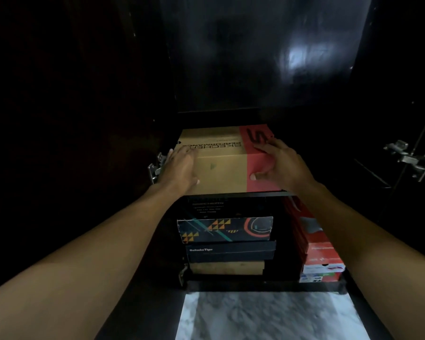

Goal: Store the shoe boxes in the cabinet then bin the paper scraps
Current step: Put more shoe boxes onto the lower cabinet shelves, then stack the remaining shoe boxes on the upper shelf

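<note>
A tan and red shoe box (225,163) with black lettering on its lid rests on a dark shelf (284,191) inside the open cabinet. My left hand (179,165) grips the box's left front corner, fingers over the lid. My right hand (277,163) holds the red right end, thumb on the front face. Below the shelf sits a stack of boxes: a black patterned box (225,229), a dark box (231,251) with white lettering, and a tan box (227,267) at the bottom. No paper scraps are in view.
Red boxes (317,246) are stacked at the lower right of the cabinet. Both dark cabinet doors stand open, with metal hinges at the left (156,166) and right (411,158). A pale marbled floor (268,315) lies in front of the cabinet.
</note>
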